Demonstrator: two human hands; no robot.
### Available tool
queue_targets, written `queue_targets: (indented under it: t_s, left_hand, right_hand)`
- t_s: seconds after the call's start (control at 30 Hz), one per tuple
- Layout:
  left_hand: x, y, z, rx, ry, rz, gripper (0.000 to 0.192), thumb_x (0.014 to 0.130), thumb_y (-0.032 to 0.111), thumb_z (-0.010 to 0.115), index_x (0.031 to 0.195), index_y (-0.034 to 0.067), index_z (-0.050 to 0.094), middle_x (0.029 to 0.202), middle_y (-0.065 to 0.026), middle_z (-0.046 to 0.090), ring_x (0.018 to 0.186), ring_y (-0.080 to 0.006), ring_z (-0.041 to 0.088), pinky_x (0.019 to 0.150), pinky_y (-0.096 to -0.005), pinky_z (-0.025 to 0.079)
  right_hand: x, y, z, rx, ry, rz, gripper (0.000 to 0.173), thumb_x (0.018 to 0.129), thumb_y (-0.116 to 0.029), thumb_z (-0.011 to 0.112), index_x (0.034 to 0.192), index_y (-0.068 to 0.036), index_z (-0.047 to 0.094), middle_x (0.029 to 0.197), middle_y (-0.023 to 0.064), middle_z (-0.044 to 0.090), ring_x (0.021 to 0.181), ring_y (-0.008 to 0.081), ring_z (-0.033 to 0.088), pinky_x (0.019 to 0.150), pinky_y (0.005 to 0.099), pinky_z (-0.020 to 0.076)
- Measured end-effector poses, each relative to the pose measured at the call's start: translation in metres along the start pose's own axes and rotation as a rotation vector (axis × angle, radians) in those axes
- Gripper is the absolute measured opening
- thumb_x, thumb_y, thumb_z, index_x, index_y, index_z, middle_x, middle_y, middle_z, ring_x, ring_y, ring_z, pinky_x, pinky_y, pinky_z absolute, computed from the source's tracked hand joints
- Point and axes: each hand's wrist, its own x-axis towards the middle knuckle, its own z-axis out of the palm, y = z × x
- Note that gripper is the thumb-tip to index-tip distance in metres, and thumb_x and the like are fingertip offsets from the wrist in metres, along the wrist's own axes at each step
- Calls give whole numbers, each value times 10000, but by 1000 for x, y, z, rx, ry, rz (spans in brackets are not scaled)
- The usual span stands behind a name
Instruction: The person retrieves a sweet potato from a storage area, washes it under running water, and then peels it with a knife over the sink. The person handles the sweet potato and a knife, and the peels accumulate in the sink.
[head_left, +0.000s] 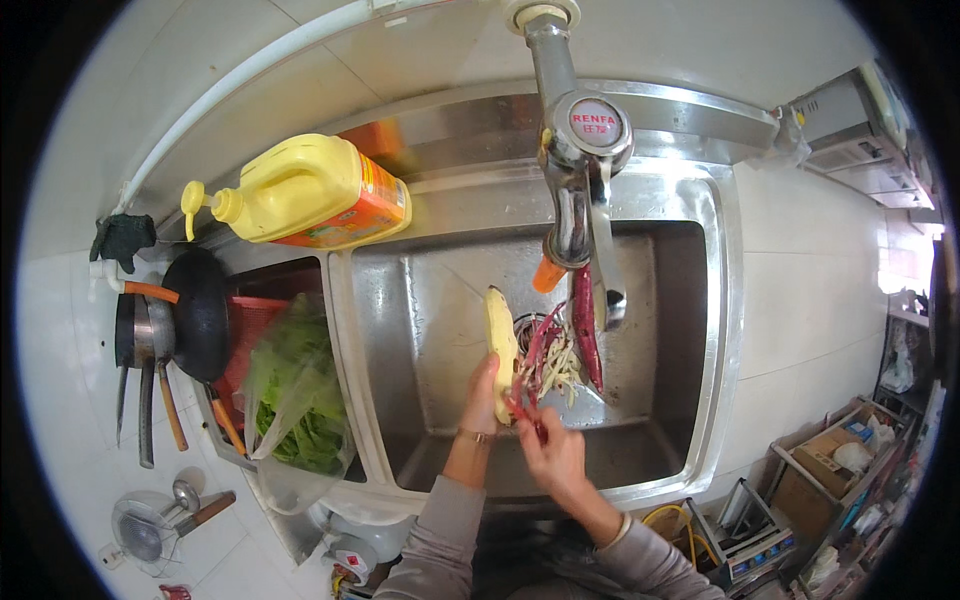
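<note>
My left hand (481, 397) grips a long, peeled, pale-yellow sweet potato (499, 326), held upright in view over the steel sink basin. Beside its lower end, my right hand (553, 454) is closed on a red-handled peeler (529, 418), whose blade is blurred and partly hidden. Red and pale peelings (561, 364) are heaped over the drain (529, 322). An unpeeled, purplish-red sweet potato (586, 330) lies right of the heap, its upper end beneath the faucet lever.
The metal faucet (574, 187) overhangs the sink (712, 360). A yellow jug with a pump (315, 195) lies on the back ledge. At left, a clear bag of leafy greens (300, 405) rests by a red basket (247, 322), near hanging pans (199, 315).
</note>
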Motion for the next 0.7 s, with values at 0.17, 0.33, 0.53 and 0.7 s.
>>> queue_targets:
  t_s: [0.17, 0.33, 0.53, 0.7]
  left_hand:
    - [-3, -30, -12, -107, -51, -63, 290, 1002, 314, 454, 1158, 88, 548, 944, -24, 612, 687, -96, 583, 528, -229, 479]
    - [3, -54, -22, -193, 70, -106, 320, 994, 355, 460, 1101, 69, 557, 900, -29, 600, 688, -123, 576, 549, -280, 497]
    - [11, -9, -38, -389, -77, -113, 425, 985, 430, 446, 1123, 47, 569, 908, -48, 606, 778, -170, 597, 733, -319, 518]
    - [-21, 6, -20, -20, -6, -21, 432, 1003, 313, 447, 1289, -4, 510, 993, -81, 629, 815, -154, 607, 745, -297, 519]
  right_hand:
    - [-25, 24, -8, -32, -103, 91, 239, 910, -296, 593, 1040, -96, 596, 726, 159, 673, 643, 355, 662, 576, 443, 518]
    - [-46, 29, -10, -28, -56, 114, 237, 905, -297, 595, 1019, -89, 596, 748, 173, 676, 681, 371, 660, 598, 448, 518]
    - [-25, 25, -21, 150, 17, 228, 281, 921, -301, 605, 1017, -38, 586, 706, 151, 652, 611, 207, 639, 590, 360, 504]
    - [71, 12, -11, 178, 80, 17, 218, 942, -235, 591, 931, -18, 582, 627, 59, 591, 561, 100, 531, 510, 297, 417]
